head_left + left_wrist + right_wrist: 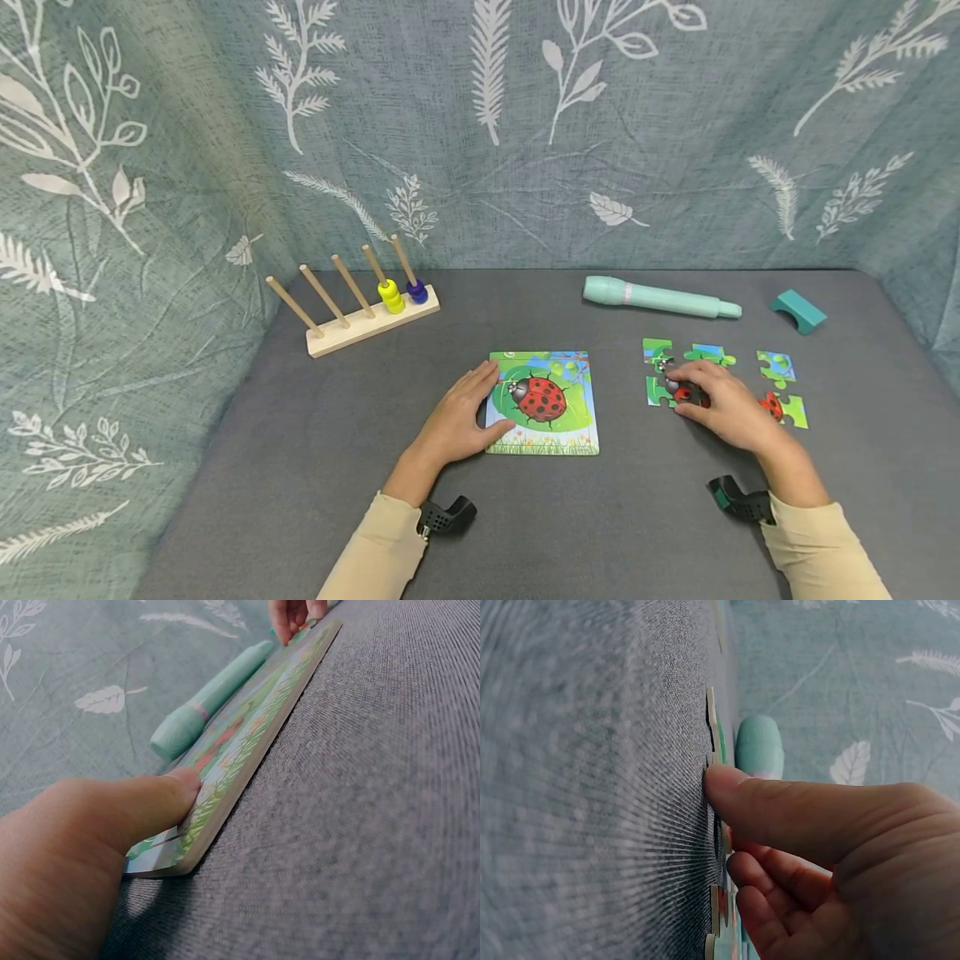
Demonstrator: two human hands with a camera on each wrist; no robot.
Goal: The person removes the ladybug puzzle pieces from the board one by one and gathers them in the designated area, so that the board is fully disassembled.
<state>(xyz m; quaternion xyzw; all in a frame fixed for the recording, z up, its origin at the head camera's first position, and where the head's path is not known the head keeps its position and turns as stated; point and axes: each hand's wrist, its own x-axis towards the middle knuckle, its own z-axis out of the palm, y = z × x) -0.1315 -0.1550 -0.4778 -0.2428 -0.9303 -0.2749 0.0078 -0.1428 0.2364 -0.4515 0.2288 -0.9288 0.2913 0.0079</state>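
A ladybug picture puzzle board (573, 417) lies flat on the table in front of me. My left hand (457, 417) rests along its left side, the thumb on the picture near the lower left and the fingers reaching to the upper left corner. To the right, several loose jigsaw pieces lie in a group. My right hand (723, 404) is over them, its thumb and fingertips around a ladybug puzzle piece (681, 394) close to the table. In the right wrist view the thumb (735, 787) is at the pieces' edges. The hand partly hides the pieces beneath it.
A wooden peg stand (360, 327) with yellow and blue beads is at the back left. Behind the pieces lie a mint-green tube (667, 298) and a teal arch block (799, 312). Other pieces, including a blue-green one (777, 367), lie right of the right hand. A patterned curtain hangs behind.
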